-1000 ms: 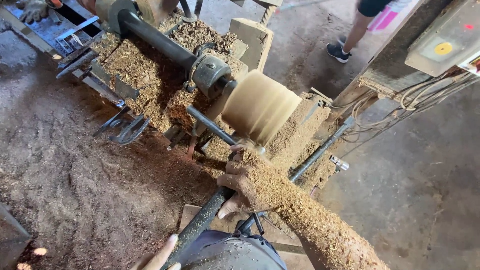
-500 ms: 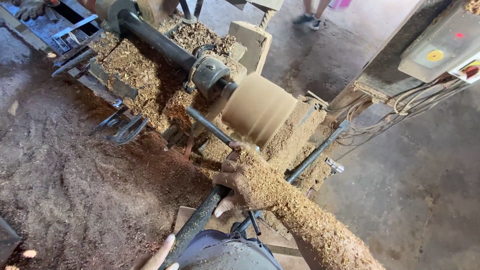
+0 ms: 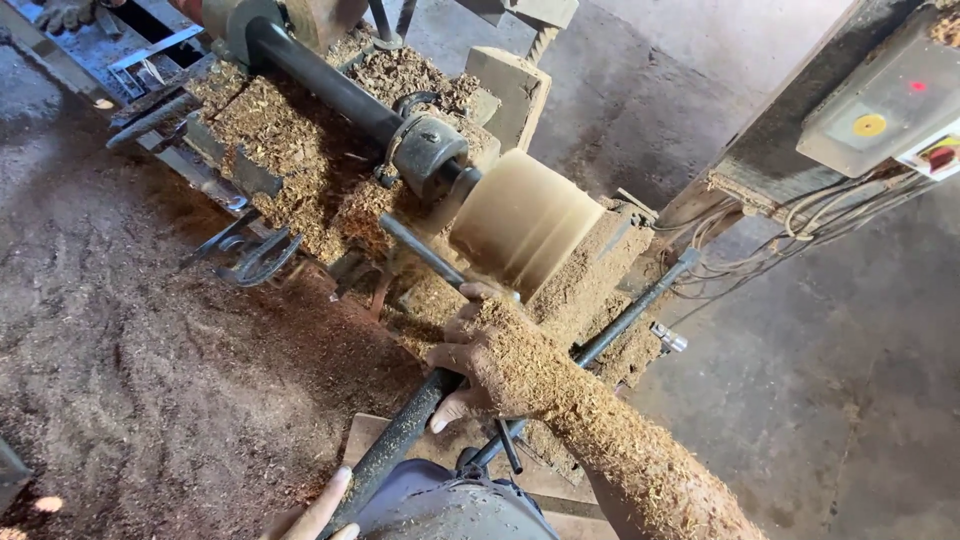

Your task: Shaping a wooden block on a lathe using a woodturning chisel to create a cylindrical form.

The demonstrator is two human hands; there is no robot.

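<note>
Head view, the only one: right hand [image 3: 490, 360], coated in sawdust, is clamped around the long dark turning tool [image 3: 400, 445], fingers wrapped at the front of the handle, tip steadied on the metal tool rest bar [image 3: 420, 250]. Versus a second ago the hand has crept forward toward 12 o'clock, now just short of the pale wooden blank [image 3: 522, 222], which blurs from spinning on the lathe spindle [image 3: 430, 155]; my read is the cut is being fed deeper. Left hand [image 3: 315, 515] shows only fingertips at 6 o'clock, touching the tool's butt end; can't tell whether they grip it. Wood shavings [image 3: 290, 150] are heaped over the lathe bed at 10 o'clock. Control box [image 3: 885, 110] at 2 o'clock.
</note>
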